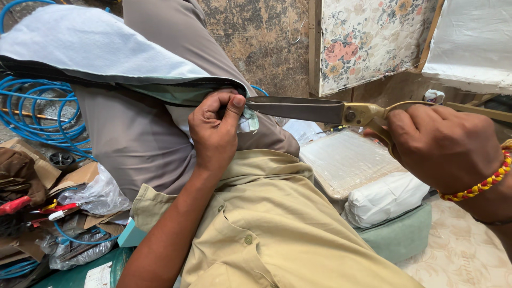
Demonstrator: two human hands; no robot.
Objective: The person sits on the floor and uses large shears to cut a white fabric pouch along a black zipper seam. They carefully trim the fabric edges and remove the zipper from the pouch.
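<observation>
My left hand (214,127) pinches the fabric edge (160,88) tight while the scissors (320,111) gripped in my right hand (445,146) lie level, tips pointing straight at it.

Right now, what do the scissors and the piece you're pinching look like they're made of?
The scissors: metal by the look, with dull dark-grey blades and brassy yellow handles that shine at the pivot. The piece pinched by the left hand looks like layered cloth: a white, felt-like matte top over a pale green layer with a dark edge strip. The right hand grips the handles.
</observation>
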